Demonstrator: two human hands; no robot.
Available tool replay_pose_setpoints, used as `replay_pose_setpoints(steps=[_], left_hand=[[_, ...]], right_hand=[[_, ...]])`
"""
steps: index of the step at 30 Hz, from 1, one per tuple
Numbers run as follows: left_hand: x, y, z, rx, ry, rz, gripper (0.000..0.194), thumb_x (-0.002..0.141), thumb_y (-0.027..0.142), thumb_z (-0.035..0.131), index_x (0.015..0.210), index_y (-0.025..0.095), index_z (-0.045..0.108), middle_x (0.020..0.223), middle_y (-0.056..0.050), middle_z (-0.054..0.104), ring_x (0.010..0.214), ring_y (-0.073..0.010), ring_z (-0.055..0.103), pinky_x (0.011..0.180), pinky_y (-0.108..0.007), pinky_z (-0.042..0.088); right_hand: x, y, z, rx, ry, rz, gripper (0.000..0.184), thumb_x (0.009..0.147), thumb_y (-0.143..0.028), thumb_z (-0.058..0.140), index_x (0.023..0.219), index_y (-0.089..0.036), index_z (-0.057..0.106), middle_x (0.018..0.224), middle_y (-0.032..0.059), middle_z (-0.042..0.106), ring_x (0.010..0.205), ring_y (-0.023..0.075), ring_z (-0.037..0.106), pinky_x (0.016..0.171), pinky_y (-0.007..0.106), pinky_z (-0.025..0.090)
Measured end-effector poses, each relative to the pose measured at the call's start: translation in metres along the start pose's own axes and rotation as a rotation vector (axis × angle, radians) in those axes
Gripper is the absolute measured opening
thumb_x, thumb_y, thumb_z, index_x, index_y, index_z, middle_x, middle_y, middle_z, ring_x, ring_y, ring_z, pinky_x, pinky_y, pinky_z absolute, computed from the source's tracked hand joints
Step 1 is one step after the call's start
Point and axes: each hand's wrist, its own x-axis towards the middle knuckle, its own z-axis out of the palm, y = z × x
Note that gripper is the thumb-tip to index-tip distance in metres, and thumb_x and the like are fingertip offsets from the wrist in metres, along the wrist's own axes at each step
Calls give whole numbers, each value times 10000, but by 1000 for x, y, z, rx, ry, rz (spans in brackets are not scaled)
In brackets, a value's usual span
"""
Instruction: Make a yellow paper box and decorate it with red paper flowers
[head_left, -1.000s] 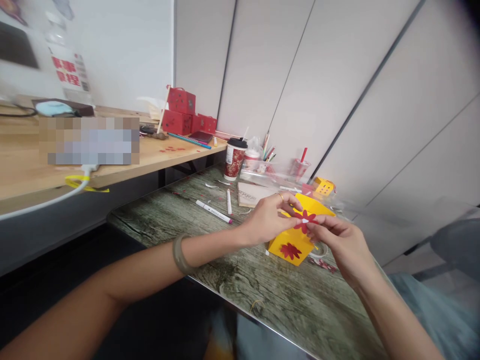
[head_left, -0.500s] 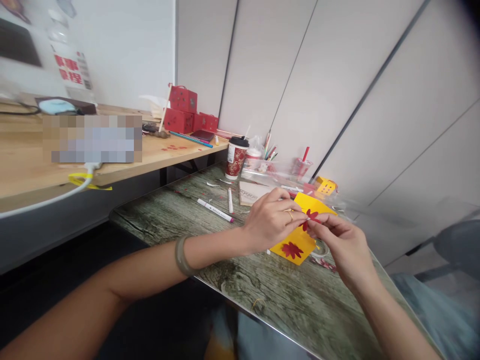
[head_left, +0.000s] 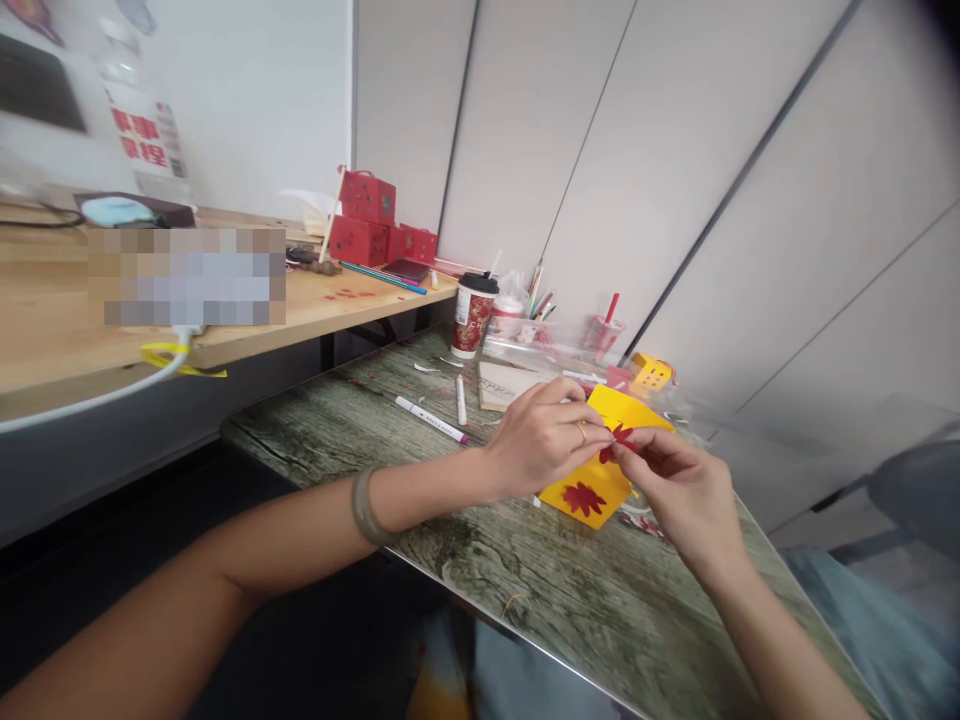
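Note:
A yellow paper box (head_left: 592, 480) stands on the grey wood-grain table (head_left: 525, 570), with a red paper flower stuck on its near face. My left hand (head_left: 540, 435) and my right hand (head_left: 675, 490) meet just above the box. Both pinch a second red paper flower (head_left: 619, 437) between fingertips, held against the box's upper part. A ring shows on my left hand and a bangle on that wrist.
White markers (head_left: 431, 420) lie left of my hands, with a brown card (head_left: 506, 385) behind them. A red paper cup (head_left: 472, 315), pens in a holder (head_left: 536, 300) and a small yellow box (head_left: 649, 373) stand near the wall. Red boxes (head_left: 367, 225) sit on the wooden desk (head_left: 150, 330).
The red flower was flat and spread between my fingers a second ago; now it is more covered and pinched closer to the box. My left hand has closed in over it.

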Motion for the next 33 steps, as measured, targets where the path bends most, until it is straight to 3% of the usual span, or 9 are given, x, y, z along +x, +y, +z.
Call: replay_pose_setpoints(steps=[10,20,33], left_hand=[[0,0,2,-48,-29,-50,183,839,233,513,800,156,674,789,-30,691,841,-166,500,793,-317,468],[2,-1,4,-337,-62,-286,145,814,231,575,844,160,698,819,-18,710,872,-163,506,774,-295,486],[4,-2,3,-351,-67,-302,115,782,221,613,809,152,701,815,-33,712,866,-162,519,783,-309,487]], right_hand=[[1,-1,2,-79,-30,-51,119,690,-307,634,695,-189,617,677,7,626,615,134,562,604,255,472],[1,0,-1,-100,2,-51,135,701,-324,632,709,-190,616,674,-2,615,621,127,551,617,252,459],[1,-1,1,-102,5,-43,144,693,-331,637,713,-188,624,682,10,627,621,138,561,611,267,472]])
